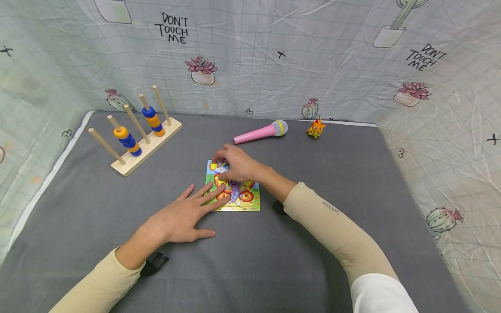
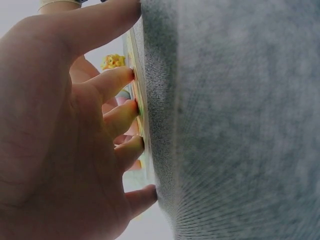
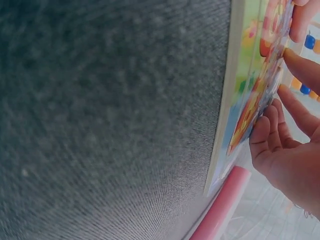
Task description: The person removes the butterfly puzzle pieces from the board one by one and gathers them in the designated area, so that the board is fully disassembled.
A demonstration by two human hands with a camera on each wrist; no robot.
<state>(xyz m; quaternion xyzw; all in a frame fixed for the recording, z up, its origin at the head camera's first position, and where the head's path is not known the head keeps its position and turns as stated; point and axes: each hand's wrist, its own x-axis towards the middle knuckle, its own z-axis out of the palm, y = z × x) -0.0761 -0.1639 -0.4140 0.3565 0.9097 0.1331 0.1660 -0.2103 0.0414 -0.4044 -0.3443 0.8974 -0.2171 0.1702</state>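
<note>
Both hands are at the butterfly board (image 1: pixel 236 192) on the gray table (image 1: pixel 297 256). Head view: left hand (image 1: pixel 182 217) spread wide, fingertips on the board's left part; right hand (image 1: pixel 239 164) bent over its upper left. Pink microphone (image 1: pixel 258 134) lies behind the board; ring rack (image 1: pixel 146 150) stands farther left, orange toy (image 1: pixel 315 128) to the right. Left wrist view: fingers well apart, tips along the board. Right wrist view: thumb and forefinger narrowly parted at the board's face, other fingers bent; cannot tell whether they grip anything.

Room lies before the butterfly board (image 1: pixel 251 206), with the pink microphone (image 1: pixel 256 134) obstructing beyond
</note>
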